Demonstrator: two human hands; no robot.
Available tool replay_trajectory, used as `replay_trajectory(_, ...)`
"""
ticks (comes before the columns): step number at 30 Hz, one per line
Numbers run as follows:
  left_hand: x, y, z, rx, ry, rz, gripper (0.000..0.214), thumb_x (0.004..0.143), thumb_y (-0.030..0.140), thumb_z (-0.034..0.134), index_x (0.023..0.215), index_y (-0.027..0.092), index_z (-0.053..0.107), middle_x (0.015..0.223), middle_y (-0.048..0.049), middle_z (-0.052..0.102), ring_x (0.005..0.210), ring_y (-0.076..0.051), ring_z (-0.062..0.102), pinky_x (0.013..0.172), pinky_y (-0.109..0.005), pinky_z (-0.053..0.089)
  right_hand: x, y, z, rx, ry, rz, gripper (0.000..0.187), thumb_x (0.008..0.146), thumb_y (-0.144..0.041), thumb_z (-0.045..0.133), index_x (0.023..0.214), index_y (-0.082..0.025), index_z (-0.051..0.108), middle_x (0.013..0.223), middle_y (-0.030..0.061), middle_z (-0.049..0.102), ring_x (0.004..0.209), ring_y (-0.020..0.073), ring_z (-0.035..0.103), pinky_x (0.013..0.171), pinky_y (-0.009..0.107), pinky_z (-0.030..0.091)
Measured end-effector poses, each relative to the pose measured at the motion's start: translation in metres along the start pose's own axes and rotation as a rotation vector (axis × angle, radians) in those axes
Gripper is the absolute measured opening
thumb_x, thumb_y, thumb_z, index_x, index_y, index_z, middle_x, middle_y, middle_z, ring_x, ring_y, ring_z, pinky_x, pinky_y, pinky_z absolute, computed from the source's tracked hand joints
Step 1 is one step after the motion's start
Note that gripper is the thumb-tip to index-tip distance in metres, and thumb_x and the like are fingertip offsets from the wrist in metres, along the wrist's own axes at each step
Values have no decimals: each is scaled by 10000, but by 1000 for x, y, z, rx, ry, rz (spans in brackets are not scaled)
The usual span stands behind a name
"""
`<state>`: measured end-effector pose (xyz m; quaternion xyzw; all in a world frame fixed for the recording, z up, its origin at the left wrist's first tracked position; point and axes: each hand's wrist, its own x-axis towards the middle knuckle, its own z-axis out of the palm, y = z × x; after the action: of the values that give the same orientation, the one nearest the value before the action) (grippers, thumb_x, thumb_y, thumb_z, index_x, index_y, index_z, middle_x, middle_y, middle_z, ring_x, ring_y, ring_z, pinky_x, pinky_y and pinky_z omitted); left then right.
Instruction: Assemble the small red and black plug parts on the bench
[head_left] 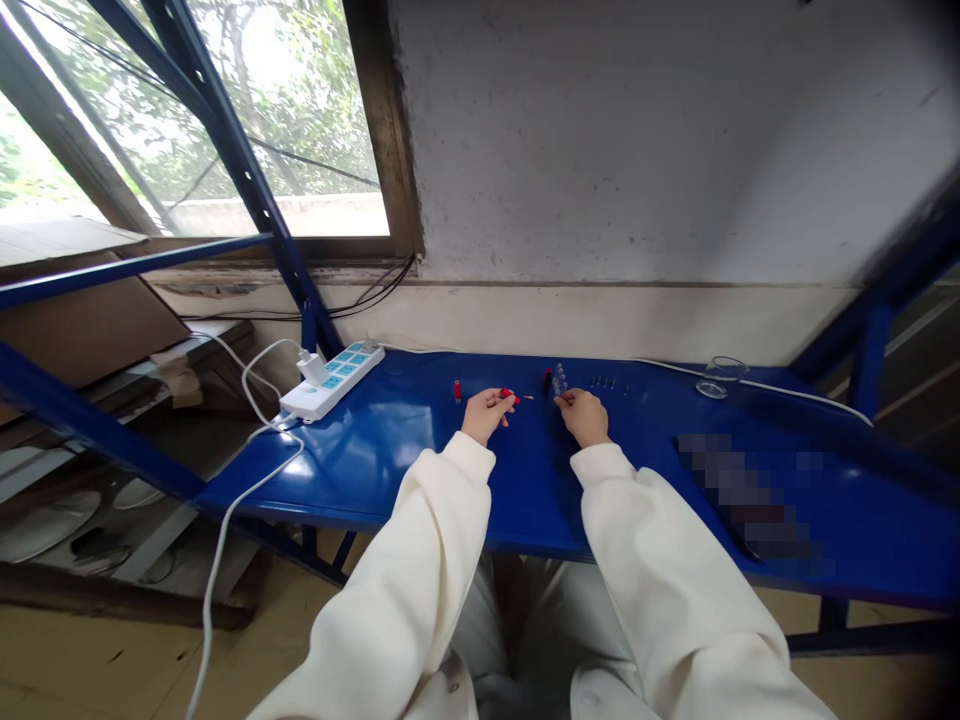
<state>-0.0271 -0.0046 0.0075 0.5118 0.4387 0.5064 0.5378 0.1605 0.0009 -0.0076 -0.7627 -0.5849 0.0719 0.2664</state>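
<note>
Sleeves (pixel 420 565); red piece (pixel 511 396) in left hand (pixel 486 414)

Top half is a roomy cream-white thing, left sleeve (pixel 409 550) and right sleeve (pixel 667 550) both long and softly creased, ending in plain matching cuffs (pixel 470 455) at the wrists. Left hand (pixel 486 413) and right hand (pixel 586 416) are bare. Down below it's pale grey trousers (pixel 553 610), plus a little round fastener (pixel 454 687) on the light cloth (too small to tell what kind, sorry).
</note>
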Motion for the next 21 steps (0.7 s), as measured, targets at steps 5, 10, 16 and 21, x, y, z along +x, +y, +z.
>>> replay_trajectory(5, -2, -2, 5, 27, -13, -12, 261, 647, 310, 665, 811, 113, 618, 610, -22, 594, 377, -37, 437, 349, -175, 272, 4, 3, 3, -17, 43, -1, 234, 760, -369, 515, 806, -193, 662, 749, 76, 670, 725, 206, 617, 594, 285, 410)
replay_trajectory(10, 2, -1, 17, 82, -81, 6, 188, 626, 246, 674, 749, 107, 645, 607, -32, 590, 449, -55, 455, 405, -184, 338, 7, 4, 4, -24, 18, 1, 247, 747, -377, 521, 821, -196, 672, 771, 79, 674, 733, 208, 618, 593, 277, 410)
replay_trajectory(16, 28, -8, 38, 320, -52, 152, 140, 613, 230, 657, 699, 120, 654, 542, 2, 539, 466, -73, 454, 472, -205, 372, 9, 3, 3, -38, -2, 2, 257, 749, -381, 513, 841, -209, 681, 787, 83, 677, 763, 219, 621, 609, 280, 411)
replay_trajectory(21, 43, -14, 56, 565, 27, 177, 99, 616, 230, 661, 671, 148, 666, 569, -25, 584, 517, -110, 505, 503, -218, 351, 9, 4, 3, -41, -9, 6, 264, 751, -387, 511, 846, -212, 684, 772, 86, 674, 752, 214, 623, 612, 276, 412)
